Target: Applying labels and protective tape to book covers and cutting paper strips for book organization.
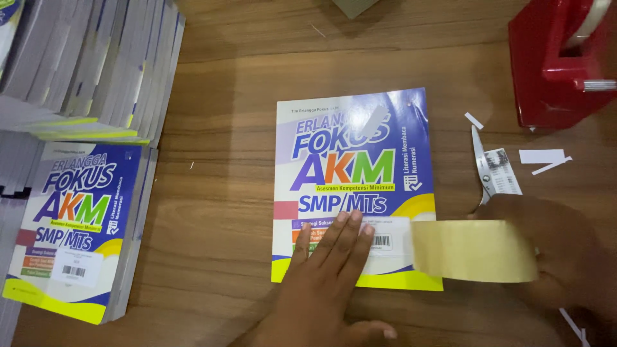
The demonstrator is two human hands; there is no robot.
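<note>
Mid-taping: left hand [328, 257] flat on book [353, 186] at counter [218, 212] centre, pinning white label [385, 239]; right hand [565, 257] clamped on tape roll [475, 250], strip reaching label. Next likely: press flat, cut with scissors [482, 170]

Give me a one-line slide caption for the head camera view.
Left hand presses a barcode label on a workbook while the right hand holds tan tape.

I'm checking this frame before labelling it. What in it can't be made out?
- Right hand: mostly dark, cut by the frame edge and behind the tape strip; its grip is unclear.
- Scissors: handles hidden by that hand.
- Book: lower cover hidden under the left hand.
- Red tape dispenser: cropped at the corner.
</note>
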